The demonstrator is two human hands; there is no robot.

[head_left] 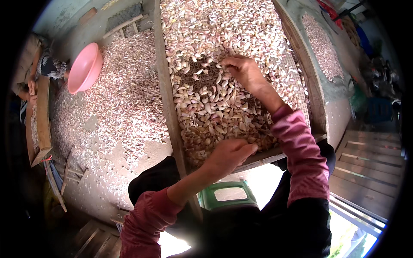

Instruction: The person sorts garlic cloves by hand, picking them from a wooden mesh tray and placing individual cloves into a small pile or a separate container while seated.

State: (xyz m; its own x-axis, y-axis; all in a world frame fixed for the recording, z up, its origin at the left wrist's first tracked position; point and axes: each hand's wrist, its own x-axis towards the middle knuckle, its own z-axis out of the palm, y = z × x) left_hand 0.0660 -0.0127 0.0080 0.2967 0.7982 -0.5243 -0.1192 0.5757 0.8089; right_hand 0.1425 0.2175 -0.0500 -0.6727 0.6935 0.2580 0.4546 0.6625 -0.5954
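Observation:
Garlic cloves (215, 101) lie spread over a wire mesh tray with a wooden frame (165, 86) in front of me. My right hand (246, 72) is over the middle of the tray, its fingers pinched together among the cloves beside a patch of bare mesh (200, 74). Whatever is between those fingertips is too small to make out. Close to the tray's near edge, my left hand (229, 158) rests low over the cloves. Its fingers are curled under, so what they hold, if anything, is hidden.
More cloves cover the floor (124, 86) at left, by a pink basin (86, 69). At far left another person's hands (32, 90) are at a wooden-framed tray (43, 116). A green plastic stool (206, 198) is below me. Another clove pile (320, 47) lies at right.

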